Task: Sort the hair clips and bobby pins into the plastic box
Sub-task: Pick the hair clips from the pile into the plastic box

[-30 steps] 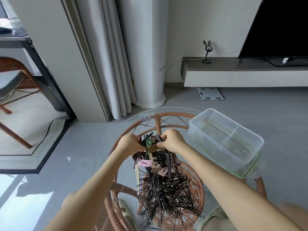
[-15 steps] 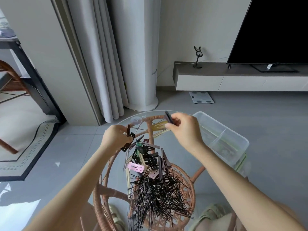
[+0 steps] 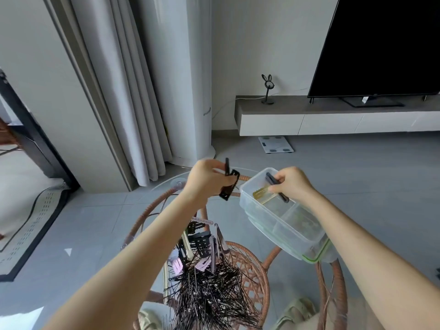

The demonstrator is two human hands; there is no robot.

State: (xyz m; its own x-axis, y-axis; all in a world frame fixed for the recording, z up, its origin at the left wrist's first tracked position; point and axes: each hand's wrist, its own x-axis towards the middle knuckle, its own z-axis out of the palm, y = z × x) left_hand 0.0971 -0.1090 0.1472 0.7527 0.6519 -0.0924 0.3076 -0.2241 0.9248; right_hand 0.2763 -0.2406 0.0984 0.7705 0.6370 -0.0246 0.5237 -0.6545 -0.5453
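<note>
Pinching dark clip (image 3: 277,186) and gold clip (image 3: 261,195) in right hand (image 3: 294,184), over plastic box (image 3: 285,231) far compartment. Gripping black clips (image 3: 229,184) in left hand (image 3: 207,181), beside box. Leaving bobby pins (image 3: 209,294) heaped apart. Probably light, stiff, slick; best pinched mid-length.

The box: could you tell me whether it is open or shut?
Open: the box is uncovered, and the right hand holds clips inside it.

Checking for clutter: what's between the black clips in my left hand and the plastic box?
Nothing; in the head view a narrow bare gap separates the black clips from the plastic box.
</note>
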